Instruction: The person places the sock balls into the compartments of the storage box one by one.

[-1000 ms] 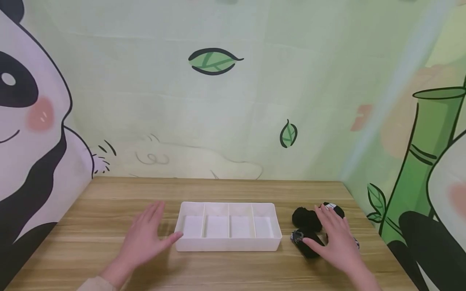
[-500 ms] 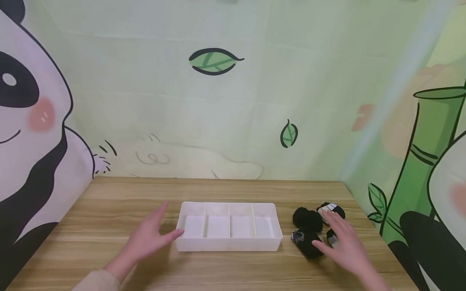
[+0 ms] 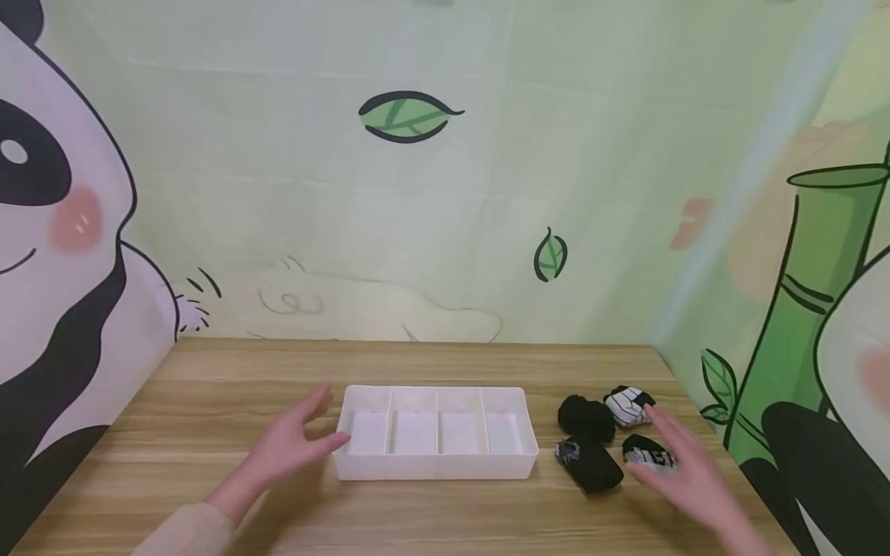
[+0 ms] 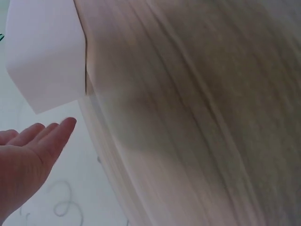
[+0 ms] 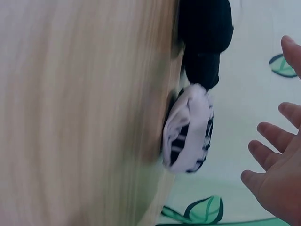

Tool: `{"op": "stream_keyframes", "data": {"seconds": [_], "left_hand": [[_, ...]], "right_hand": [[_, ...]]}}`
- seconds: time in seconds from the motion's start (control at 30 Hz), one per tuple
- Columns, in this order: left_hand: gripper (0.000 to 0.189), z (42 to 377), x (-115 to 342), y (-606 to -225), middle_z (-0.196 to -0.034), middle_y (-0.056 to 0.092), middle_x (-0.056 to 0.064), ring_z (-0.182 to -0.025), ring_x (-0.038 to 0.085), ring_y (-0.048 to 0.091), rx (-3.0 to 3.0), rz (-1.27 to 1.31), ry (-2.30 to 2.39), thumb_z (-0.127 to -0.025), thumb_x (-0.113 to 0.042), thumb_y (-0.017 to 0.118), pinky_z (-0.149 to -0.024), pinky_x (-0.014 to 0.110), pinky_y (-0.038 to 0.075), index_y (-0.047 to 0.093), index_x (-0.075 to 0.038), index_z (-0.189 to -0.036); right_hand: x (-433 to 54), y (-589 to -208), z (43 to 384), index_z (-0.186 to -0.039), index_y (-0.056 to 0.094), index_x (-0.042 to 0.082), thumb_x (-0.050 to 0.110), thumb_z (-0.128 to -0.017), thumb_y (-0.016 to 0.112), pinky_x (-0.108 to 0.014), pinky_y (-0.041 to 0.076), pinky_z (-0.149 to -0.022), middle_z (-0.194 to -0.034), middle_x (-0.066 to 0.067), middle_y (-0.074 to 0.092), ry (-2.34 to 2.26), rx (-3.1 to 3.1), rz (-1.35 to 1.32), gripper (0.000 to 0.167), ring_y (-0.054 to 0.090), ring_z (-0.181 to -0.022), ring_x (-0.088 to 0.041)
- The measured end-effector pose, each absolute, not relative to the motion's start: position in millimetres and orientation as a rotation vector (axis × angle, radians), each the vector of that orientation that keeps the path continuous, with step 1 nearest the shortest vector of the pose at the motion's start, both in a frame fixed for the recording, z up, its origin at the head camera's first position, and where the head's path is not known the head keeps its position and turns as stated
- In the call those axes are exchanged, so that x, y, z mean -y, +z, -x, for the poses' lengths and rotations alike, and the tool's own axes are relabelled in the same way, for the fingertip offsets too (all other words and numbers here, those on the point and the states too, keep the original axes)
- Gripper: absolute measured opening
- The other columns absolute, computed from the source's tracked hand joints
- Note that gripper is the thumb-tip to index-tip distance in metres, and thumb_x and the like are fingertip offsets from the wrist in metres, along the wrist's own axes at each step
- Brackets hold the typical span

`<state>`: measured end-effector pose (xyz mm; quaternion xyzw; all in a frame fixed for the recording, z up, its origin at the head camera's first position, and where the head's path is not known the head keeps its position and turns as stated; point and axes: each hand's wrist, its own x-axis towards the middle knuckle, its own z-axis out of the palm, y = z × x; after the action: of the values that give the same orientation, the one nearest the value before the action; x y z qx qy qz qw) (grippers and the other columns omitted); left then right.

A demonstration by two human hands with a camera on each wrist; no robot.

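Observation:
A white box (image 3: 431,467) with several compartments in a row lies on the wooden table. Beside its left end is my left hand (image 3: 285,448), fingers relaxed and thumb close to the rim; the left wrist view shows the hand (image 4: 28,160) holding nothing. To the right of the box sit several rolled-up socks: a plain black one (image 3: 585,418), a black one with a grey patterned end (image 3: 591,465), a white one with black lines (image 3: 628,406) and a black-and-grey one (image 3: 648,454). My right hand (image 3: 691,479), fingers spread, hovers over the right side of this group, partly covering the black-and-grey sock.
The wooden table (image 3: 431,517) ends at the back against a light green wall cloth (image 3: 431,216) printed with leaves and pandas. More of this cloth closes in the left and right sides.
My right hand has drawn back to the right and nearer to me, uncovering the white-and-black and black-and-grey socks. My left hand has shifted slightly; the box and socks stay put.

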<state>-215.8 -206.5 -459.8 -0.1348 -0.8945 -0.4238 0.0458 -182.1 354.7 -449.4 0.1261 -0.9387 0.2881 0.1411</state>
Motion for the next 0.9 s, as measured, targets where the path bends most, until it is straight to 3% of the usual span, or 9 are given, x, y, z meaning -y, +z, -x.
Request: {"op": "stream_keyframes", "data": {"seconds": [0.33,0.9], "left_hand": [[0.085,222.6,207.3,-465.8,-0.144,0.044,0.031,-0.130,0.047,0.046,2.625,0.497,-1.629,-0.087,-0.021,0.078,-0.098,0.051,0.049,0.029,0.009,-0.150],[0.072,231.6,210.0,-475.1,-0.146,0.044,0.027,-0.127,0.043,0.051,2.629,0.588,-1.687,-0.092,-0.014,0.072,-0.101,0.050,0.046,0.034,0.007,-0.149]], "right_hand": [[-381.0,-457.0,182.5,-0.155,0.033,0.009,0.027,-0.077,0.085,-0.080,0.029,-0.090,-0.148,-0.034,0.036,0.778,2.699,-0.406,0.095,0.036,-0.126,-0.060],[-409.6,-463.7,186.4,-0.155,0.032,0.008,0.026,-0.081,0.083,-0.079,0.032,-0.086,-0.146,-0.033,0.039,0.793,2.788,-0.408,0.092,0.036,-0.126,-0.059]]}}
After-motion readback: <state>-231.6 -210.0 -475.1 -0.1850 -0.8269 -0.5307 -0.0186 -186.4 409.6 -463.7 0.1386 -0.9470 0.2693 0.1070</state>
